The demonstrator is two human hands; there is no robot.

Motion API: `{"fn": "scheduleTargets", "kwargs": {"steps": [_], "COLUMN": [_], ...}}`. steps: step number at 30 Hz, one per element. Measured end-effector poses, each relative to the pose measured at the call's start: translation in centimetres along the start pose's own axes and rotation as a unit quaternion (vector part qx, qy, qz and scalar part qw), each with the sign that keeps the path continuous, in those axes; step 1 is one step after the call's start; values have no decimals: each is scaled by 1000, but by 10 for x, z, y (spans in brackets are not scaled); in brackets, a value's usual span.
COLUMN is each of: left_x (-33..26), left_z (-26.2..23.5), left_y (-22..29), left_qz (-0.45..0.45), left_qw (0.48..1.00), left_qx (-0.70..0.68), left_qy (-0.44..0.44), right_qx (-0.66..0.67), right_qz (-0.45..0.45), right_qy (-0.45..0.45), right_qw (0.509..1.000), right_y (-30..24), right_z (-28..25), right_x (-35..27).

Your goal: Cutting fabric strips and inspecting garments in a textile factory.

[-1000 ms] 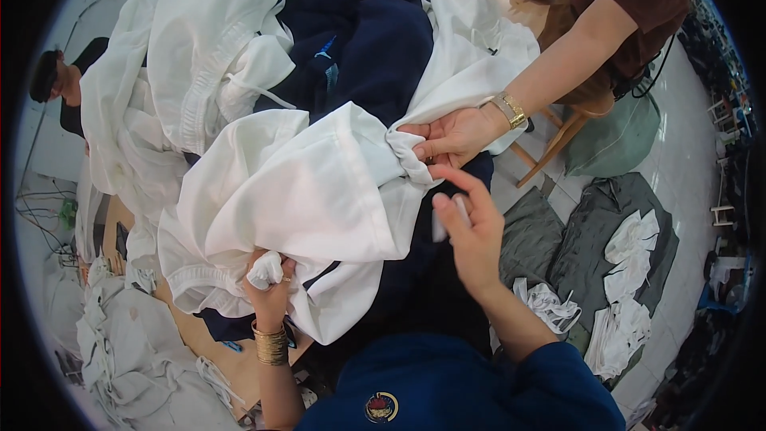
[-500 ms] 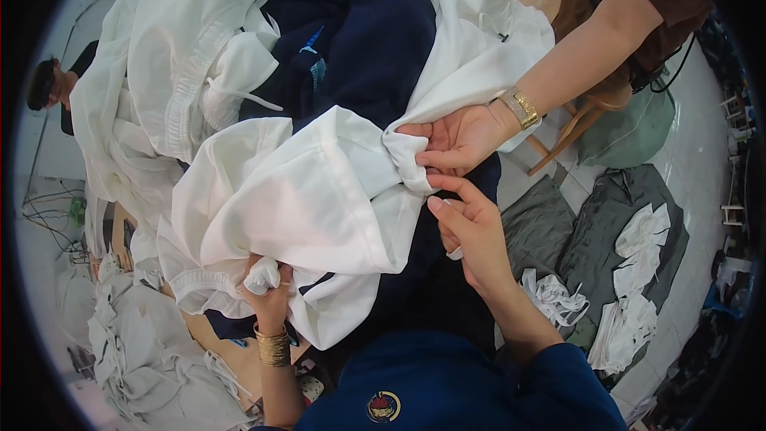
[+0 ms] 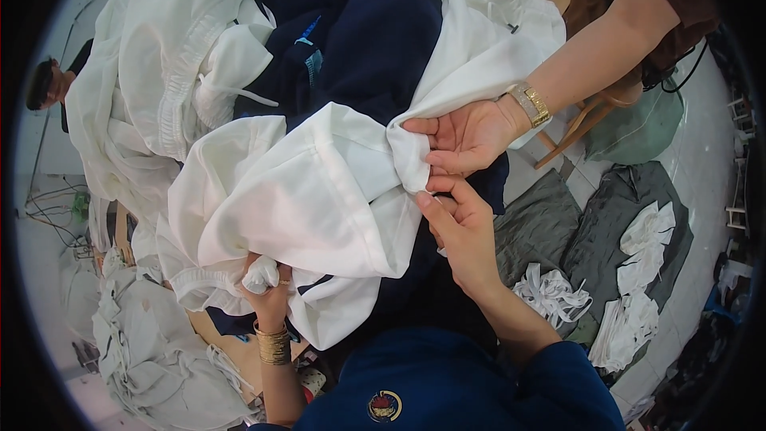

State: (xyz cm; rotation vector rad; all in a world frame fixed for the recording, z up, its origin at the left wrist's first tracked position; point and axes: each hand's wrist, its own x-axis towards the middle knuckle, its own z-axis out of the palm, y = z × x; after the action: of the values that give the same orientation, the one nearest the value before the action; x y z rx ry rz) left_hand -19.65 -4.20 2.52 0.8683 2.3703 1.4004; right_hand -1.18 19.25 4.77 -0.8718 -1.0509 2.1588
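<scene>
White trousers [image 3: 271, 191] spread over a dark navy cloth [image 3: 375, 40] in front of me. My left hand [image 3: 267, 295] is closed around a bunched bit of their white fabric, beside a gathered elastic waistband [image 3: 203, 279]. With thumb and fingertips, my right hand [image 3: 464, 235] pinches the lower edge of a folded white cloth edge [image 3: 409, 160]. Just above it, another person's hand [image 3: 471, 137], wearing a gold-coloured watch [image 3: 531, 104], holds the same fold. That fold runs up into a second white garment [image 3: 487, 40] at the upper right.
More white trousers with a drawstring [image 3: 179, 104] are heaped at the upper left. Greyish-white cloth [image 3: 159, 351] is piled at lower left. On the right, white scraps [image 3: 550, 295] lie beside dark grey sheeting [image 3: 594, 223]. A wooden stool [image 3: 586, 124] stands near the other person.
My right hand has shifted slightly left and up, its fingertips now on the fold's lower edge. The other person's hand has moved slightly right. My left hand keeps its grip.
</scene>
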Motion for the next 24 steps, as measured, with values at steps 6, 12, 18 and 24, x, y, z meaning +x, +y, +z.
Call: {"fn": "scheduleTargets", "kwargs": {"steps": [6, 12, 18, 24], "left_x": [1, 0, 2, 0], "left_z": [-1, -1, 5, -3], "left_y": [-5, -7, -2, -8], "left_qz": [-4, 12, 12, 7], "left_qw": [1000, 1000, 999, 1000], "left_qx": [-9, 2, -13, -10], "left_qy": [-9, -9, 37, -17], "right_qx": [2, 15, -5, 27], "right_qz": [-9, -23, -8, 17], "right_qy": [-3, -3, 6, 13], "right_qw": [1000, 1000, 1000, 999], "right_y": [2, 3, 7, 6], "right_z": [-2, -2, -6, -5], "right_x": [-1, 0, 0, 0]}}
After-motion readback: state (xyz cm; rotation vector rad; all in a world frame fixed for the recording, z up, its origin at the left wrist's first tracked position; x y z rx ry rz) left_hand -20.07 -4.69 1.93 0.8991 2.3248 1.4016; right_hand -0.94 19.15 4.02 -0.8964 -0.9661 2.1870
